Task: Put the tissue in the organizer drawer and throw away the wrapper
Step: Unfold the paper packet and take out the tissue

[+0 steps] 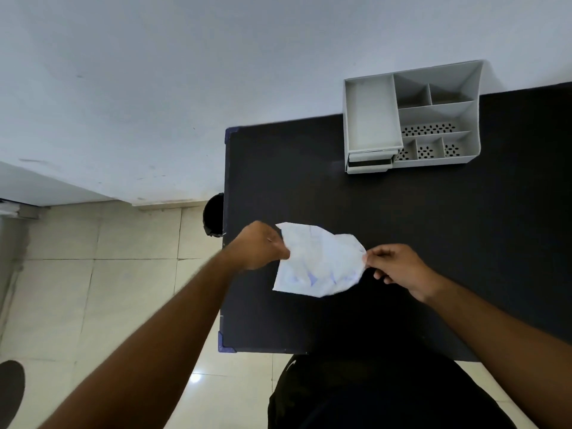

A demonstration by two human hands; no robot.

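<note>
Held above the black table [433, 243] between 2 hands: a crumpled white wrapper [318, 261] with faint blue print, stretched out flat. Left hand [258, 246] closed in a pinch on the wrapper's left edge, thumb and fingers pressed together over it. Right hand [397, 267] pinching the wrapper's right edge between thumb and forefinger, other fingers curled loosely underneath. Whether any tissue remains inside the wrapper: cannot tell.

At the table's far edge, against the pale wall [185, 88]: a grey organizer [411, 119] with several open compartments on top, some with perforated floors. Below its left tray, 2 small drawers [370, 161] stacked, fronts facing the near side; well apart from the wrapper.

Just beyond the table's left edge, on the tiled floor [93, 289]: a dark round bin [214, 215], partly hidden by the tabletop, near the left hand.
</note>
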